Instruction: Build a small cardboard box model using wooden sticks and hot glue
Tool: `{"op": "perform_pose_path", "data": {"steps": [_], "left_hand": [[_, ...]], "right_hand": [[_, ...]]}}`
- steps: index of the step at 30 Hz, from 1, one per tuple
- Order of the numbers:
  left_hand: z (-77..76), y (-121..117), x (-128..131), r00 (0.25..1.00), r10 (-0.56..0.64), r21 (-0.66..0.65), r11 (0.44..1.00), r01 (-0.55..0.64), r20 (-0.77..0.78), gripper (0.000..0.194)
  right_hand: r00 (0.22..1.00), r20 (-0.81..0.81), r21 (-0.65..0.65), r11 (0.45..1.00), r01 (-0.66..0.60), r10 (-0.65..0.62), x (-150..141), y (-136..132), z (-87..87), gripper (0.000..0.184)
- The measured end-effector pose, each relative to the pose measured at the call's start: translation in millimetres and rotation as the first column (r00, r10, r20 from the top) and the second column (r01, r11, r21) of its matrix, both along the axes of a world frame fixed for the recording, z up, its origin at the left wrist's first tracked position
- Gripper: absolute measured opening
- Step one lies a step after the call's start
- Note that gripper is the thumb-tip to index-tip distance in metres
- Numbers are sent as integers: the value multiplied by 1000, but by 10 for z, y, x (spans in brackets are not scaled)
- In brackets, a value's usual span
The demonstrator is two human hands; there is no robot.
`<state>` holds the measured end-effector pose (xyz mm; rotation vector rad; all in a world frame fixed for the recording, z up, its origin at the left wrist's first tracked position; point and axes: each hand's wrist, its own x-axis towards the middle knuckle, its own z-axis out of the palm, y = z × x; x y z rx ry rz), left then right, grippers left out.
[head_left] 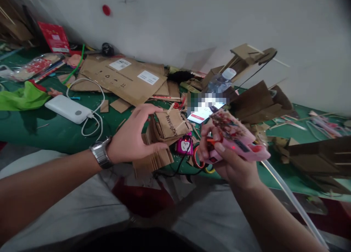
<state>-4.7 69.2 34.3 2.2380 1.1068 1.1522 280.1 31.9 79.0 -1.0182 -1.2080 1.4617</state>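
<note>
My left hand, with a metal watch at the wrist, curves round a small cardboard box. Its fingers lie at the far corner and its thumb along the near lower edge. Short wooden sticks poke from the box's printed top. In my right hand is a pink hot glue gun, gripped round its handle, with its tip towards the phone. A long translucent glue stick runs out of its back, and a small red light glows on its side. Folded cardboard sits under the box.
A lit phone lies ahead, by a plastic bottle. A magenta power adapter with a black cable stands between my hands. Left are a white power bank and flat cardboard. Cardboard constructions stand right.
</note>
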Motion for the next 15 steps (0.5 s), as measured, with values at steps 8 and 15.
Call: {"op": "perform_pose_path", "data": {"steps": [8,15], "left_hand": [[196,-677,206,991,-7,437,897,64,-131,66],[154,-1121,219,907,-109,158,970,187,-408,83]], "right_hand": [[996,55,-38,997,69,-67,24,74,-131,32],[986,134,-107,988,113,-98,9,98,-134,32]]}}
